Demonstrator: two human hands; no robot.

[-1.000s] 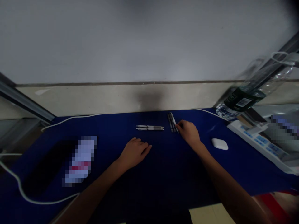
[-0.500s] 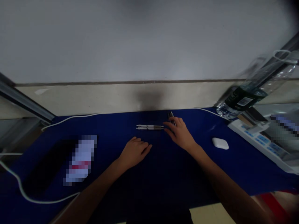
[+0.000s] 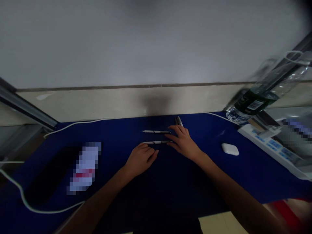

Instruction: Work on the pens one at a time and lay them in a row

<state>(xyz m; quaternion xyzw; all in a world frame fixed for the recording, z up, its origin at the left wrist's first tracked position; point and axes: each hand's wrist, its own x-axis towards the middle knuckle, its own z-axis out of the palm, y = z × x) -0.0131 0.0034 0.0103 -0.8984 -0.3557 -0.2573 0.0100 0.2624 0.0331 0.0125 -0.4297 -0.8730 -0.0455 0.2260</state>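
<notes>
Two slim white-and-grey pens lie crosswise in the middle of the blue table. The far pen and the near pen are parallel, with a gap between them. My right hand has its fingers spread over their right ends. Its thumb touches the near pen and a fingertip reaches the far one. Loosely curved, my left hand rests on the table, thumb apart, fingertips close to the near pen's left end; whether they touch it, I cannot tell. Beyond my right hand lie more pens, partly hidden by its fingers.
A white earbud case lies right of my right arm. Further right are a power strip and a clear bottle with a green label. A blurred-out object and a white cable lie at left. A wall borders the back.
The near pen has moved toward me, away from the far pen, together with my right hand's thumb. My right hand has shifted slightly left. My left hand stays put.
</notes>
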